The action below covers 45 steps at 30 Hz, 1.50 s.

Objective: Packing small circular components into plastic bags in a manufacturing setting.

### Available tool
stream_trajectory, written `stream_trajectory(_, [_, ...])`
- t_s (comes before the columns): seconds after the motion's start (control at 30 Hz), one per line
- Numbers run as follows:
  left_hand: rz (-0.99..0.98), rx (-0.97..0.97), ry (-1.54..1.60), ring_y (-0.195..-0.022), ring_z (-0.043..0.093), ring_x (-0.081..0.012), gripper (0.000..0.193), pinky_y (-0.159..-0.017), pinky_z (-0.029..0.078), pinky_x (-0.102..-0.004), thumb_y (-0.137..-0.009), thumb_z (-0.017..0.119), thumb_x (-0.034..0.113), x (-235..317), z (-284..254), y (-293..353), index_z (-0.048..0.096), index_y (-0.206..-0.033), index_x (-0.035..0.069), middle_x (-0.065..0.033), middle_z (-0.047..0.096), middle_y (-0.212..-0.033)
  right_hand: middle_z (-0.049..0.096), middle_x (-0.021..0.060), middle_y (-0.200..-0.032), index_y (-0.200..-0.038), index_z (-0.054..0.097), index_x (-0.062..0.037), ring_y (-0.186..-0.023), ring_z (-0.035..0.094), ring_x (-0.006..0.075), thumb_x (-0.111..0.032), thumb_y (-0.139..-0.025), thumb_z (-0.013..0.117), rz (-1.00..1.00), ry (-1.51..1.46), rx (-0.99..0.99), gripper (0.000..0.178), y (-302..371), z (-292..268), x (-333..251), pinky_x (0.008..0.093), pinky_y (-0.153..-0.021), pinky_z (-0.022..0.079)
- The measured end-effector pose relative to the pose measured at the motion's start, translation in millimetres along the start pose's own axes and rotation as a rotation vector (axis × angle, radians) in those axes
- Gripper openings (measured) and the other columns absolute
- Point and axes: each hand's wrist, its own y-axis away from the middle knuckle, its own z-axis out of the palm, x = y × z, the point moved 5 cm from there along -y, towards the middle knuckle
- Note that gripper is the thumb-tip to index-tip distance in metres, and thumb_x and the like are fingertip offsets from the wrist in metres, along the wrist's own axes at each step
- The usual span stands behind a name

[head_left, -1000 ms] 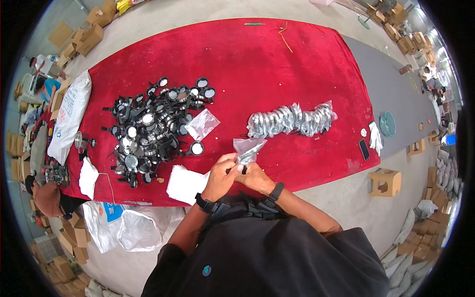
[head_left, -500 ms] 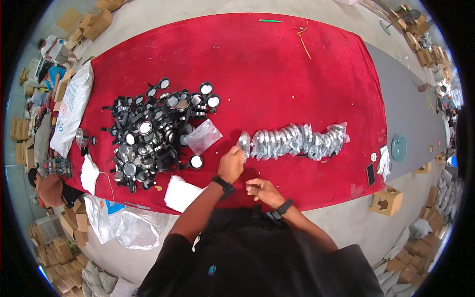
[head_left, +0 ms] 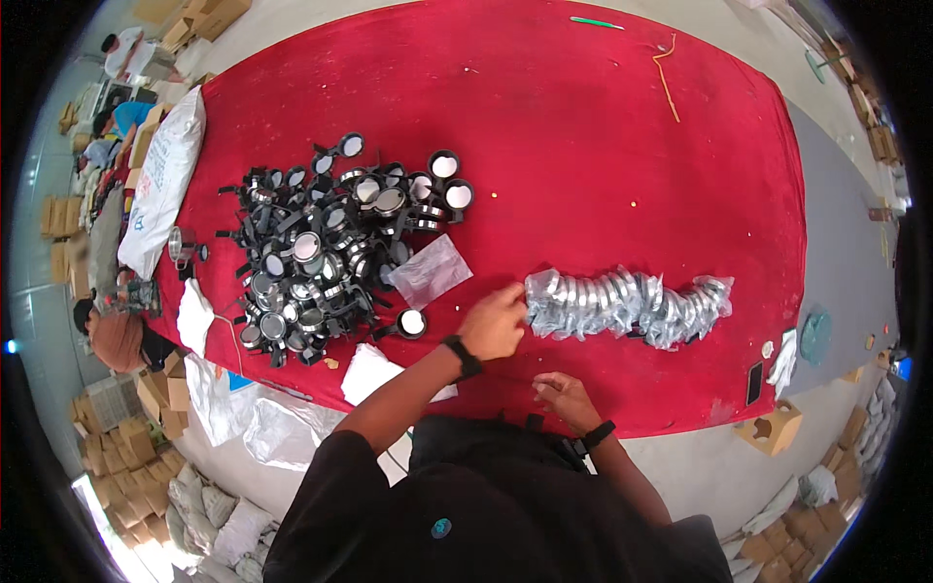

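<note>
My left hand [head_left: 494, 325], with a dark band on its wrist, reaches to the left end of a row of clear-bagged round silver pieces [head_left: 593, 303]. Its fingers are stretched out and meet or nearly meet the end bag. The bagged pieces stand on edge, packed one against another. Below the row, my right hand [head_left: 568, 400] hovers near the table's front edge, fingers loosely bent and apart, nothing visible in them. Left of my hands lies a heap of round black-and-silver pieces with black handles [head_left: 321, 253]. A flat clear plastic bag [head_left: 432, 270] rests against the heap's right side.
A red cloth [head_left: 583, 126] covers the table. White cloth or packing [head_left: 371, 374] lies by my left forearm. A phone [head_left: 754, 383] and white gloves [head_left: 783, 361] are at the right edge. A white sack [head_left: 165, 185] leans at the left. Other people work at far left.
The bagged piece my left hand held upright beside the row now stands against the row's left end. The fingers have loosened from it. The whole view has shifted.
</note>
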Motion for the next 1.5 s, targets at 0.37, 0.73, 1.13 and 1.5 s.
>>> stream_trajectory(0.37, [-0.833, 0.486, -0.398, -0.086, 0.067, -0.0420, 0.026, -0.075, 0.053, -0.0519, -0.082, 0.080, 0.027, -180, -121, 117, 0.072, -0.092, 0.005, -0.0203, 0.067, -0.091, 0.074, 0.0080, -0.111, -0.122, 0.068, -0.0011, -0.090, 0.071, 0.0138, -0.015, -0.102, 0.066, -0.044, -0.007, 0.034, 0.025, 25, 16, 9, 0.0279, -0.072, 0.055])
stream_trajectory(0.73, [-0.705, 0.651, 0.002, -0.081, 0.069, -0.0410, 0.023, -0.075, 0.055, -0.0451, -0.095, 0.064, 0.023, -116, -130, 199, 0.072, -0.090, 0.002, -0.0209, 0.070, -0.085, 0.074, 0.0075, -0.105, -0.120, 0.068, 0.0025, -0.085, 0.071, 0.0132, -0.014, -0.103, 0.065, -0.208, 0.162, -0.075, 0.024, 6, 64, -39, 0.0263, -0.067, 0.055])
stream_trajectory(1.13, [-0.687, 0.812, 0.587, -0.061, 0.043, -0.0073, 0.037, -0.054, 0.034, -0.0306, -0.100, 0.066, 0.027, -85, -133, 341, 0.052, -0.075, 0.004, 0.0016, 0.050, -0.068, 0.071, 0.0231, -0.100, -0.110, 0.069, -0.0018, -0.091, 0.069, 0.0435, -0.017, -0.090, 0.072, -0.988, 0.995, 0.356, 0.026, -129, 134, -232, 0.0515, -0.081, 0.056])
stream_trajectory(1.5, [-0.704, 1.077, 1.343, -0.081, 0.073, -0.0173, 0.022, -0.067, 0.066, -0.0343, -0.090, 0.078, 0.003, -66, -145, 356, 0.057, -0.091, 0.007, -0.0080, 0.071, -0.093, 0.073, 0.0221, -0.102, -0.104, 0.074, -0.0031, -0.097, 0.072, 0.0423, -0.033, -0.095, 0.068, -0.681, 1.848, 0.291, 0.032, -232, 180, -281, 0.0518, -0.083, 0.058])
